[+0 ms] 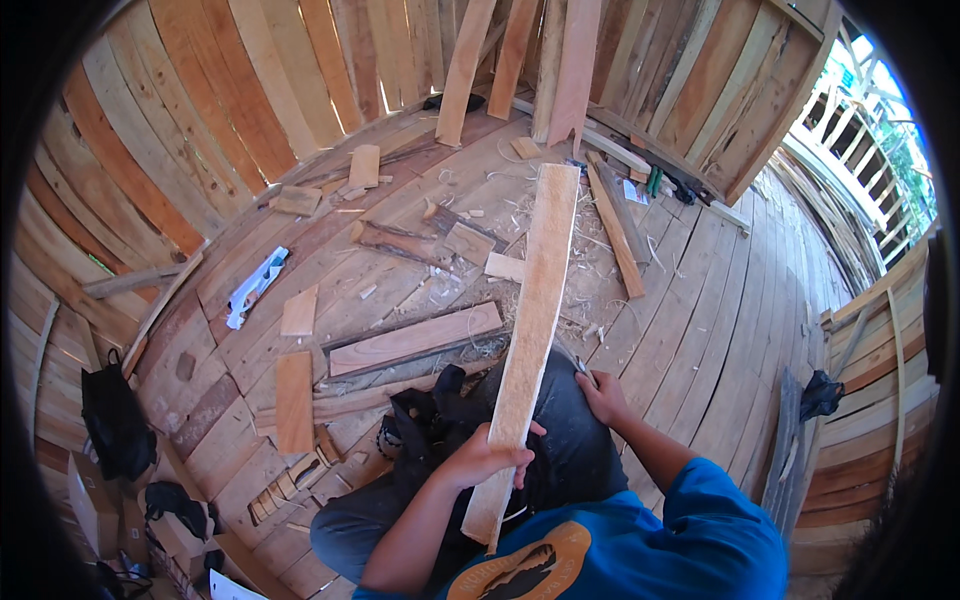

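A long, narrow wooden board (540, 275) with a rough, pale face slants up and away from my lap. My left hand (490, 458) is wrapped round its lower part, fingers curled over the right edge. The board's near end rests close to my blue shirt. On the right, beside my knee, my right hand (602, 397) is closed round a small, thin item (582, 369), of which only a greyish tip shows; its kind is unclear. My right hand is apart from the board.
Offcuts and wood shavings litter the plank floor (700, 330). A flat board (415, 338) and a short wood block (294, 402) lie left of my legs. Boards (572, 75) lean on the far wall. A black bag (115, 420) stands at left, near cardboard boxes (92, 505).
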{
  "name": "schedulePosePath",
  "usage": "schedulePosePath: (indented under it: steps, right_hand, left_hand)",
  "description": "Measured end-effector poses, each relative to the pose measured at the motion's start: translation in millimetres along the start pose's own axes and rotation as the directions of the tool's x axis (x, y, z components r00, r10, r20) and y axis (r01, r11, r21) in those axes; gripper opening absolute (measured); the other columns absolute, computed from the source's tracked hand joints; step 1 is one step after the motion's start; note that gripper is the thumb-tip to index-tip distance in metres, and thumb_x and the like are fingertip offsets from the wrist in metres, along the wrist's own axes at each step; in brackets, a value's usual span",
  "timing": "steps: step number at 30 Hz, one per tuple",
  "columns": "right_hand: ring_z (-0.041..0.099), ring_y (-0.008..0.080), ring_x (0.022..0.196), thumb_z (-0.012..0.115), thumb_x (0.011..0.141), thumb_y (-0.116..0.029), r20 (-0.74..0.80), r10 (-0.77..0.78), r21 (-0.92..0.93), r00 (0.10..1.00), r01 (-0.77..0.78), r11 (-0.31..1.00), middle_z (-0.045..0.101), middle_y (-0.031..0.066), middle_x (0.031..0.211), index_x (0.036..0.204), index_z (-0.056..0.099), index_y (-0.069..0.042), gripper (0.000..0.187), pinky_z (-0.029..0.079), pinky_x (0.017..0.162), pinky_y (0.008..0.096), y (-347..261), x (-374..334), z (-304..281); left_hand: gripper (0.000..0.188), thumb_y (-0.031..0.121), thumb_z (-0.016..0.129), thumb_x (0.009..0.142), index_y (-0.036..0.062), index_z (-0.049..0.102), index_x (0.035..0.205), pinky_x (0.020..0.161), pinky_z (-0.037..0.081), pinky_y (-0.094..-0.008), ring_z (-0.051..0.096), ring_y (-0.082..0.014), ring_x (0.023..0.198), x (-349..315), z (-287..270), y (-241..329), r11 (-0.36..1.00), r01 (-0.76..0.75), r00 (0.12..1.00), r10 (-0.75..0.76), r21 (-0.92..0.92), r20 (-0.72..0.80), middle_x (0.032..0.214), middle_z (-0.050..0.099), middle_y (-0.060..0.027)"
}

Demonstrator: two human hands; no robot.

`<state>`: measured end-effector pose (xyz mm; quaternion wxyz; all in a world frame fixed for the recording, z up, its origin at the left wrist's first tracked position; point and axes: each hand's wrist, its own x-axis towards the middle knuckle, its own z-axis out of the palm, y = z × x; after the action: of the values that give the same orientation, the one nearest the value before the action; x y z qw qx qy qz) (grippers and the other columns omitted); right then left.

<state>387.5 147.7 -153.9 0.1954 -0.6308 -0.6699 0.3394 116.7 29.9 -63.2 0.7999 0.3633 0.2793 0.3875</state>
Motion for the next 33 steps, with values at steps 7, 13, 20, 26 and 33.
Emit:
schedulePosePath:
  steps: [7,13,20,26,33]
  right_hand:
    - [0.05,0.0226,0.057,0.044,0.097,-0.041,-0.238,-0.011,0.109,0.971,0.038,0.993,0.049,0.0134,0.06,0.079,0.056,0.004,0.049,0.039,0.057,0.0387,55,18,-8]
    - [0.045,0.0168,0.055,0.046,0.096,-0.041,-0.371,0.064,0.171,0.926,0.0,0.985,0.046,0.0101,0.058,0.081,0.058,0.003,0.048,0.036,0.053,0.0354,53,21,-56]
    - [0.041,0.0129,0.053,0.039,0.1,-0.042,-0.325,0.213,0.363,0.921,-0.087,0.928,0.041,0.0005,0.056,0.071,0.051,-0.002,0.05,0.033,0.052,0.0318,99,44,-75]
    - [0.041,0.0128,0.049,0.037,0.099,-0.045,0.012,0.05,0.447,0.999,-0.05,0.893,0.043,-0.0001,0.055,0.07,0.048,-0.006,0.05,0.034,0.048,0.0311,40,4,-63]
    - [0.061,0.04,0.065,0.052,0.088,-0.053,0.347,-0.238,-0.212,0.907,0.323,0.922,0.059,0.0229,0.065,0.075,0.06,-0.002,0.053,0.048,0.062,0.0472,-18,-17,-64]
  left_hand:
    - [0.036,0.01,0.065,0.086,0.0019,0.05,0.118,0.055,0.053,-0.0288,0.06,-0.0126,0.055,26,4,-25,0.991,0.132,0.99,-0.133,-0.039,-0.035,0.068,0.055,-0.0022]
    - [0.036,0.009,0.062,0.086,0.0013,0.047,0.118,0.055,0.052,-0.0311,0.057,-0.0138,0.055,55,6,-33,0.973,0.202,0.979,-0.203,-0.11,0.01,0.066,0.051,-0.0038]
    - [0.027,0.016,0.062,0.089,0.0041,0.049,0.11,0.053,0.052,-0.03,0.053,-0.0115,0.053,91,17,-47,0.954,0.197,0.977,-0.21,-0.225,-0.033,0.066,0.048,-0.0012]
    - [0.029,0.02,0.059,0.09,0.0024,0.049,0.111,0.051,0.05,-0.0304,0.052,-0.0125,0.055,95,16,-49,0.951,0.244,0.954,-0.27,-0.19,-0.127,0.068,0.047,-0.0024]
    - [0.035,0.028,0.056,0.093,0.0027,0.05,0.116,0.051,0.048,-0.0288,0.052,-0.0126,0.054,84,18,-42,0.928,0.292,0.924,-0.336,-0.231,-0.181,0.067,0.047,-0.0023]
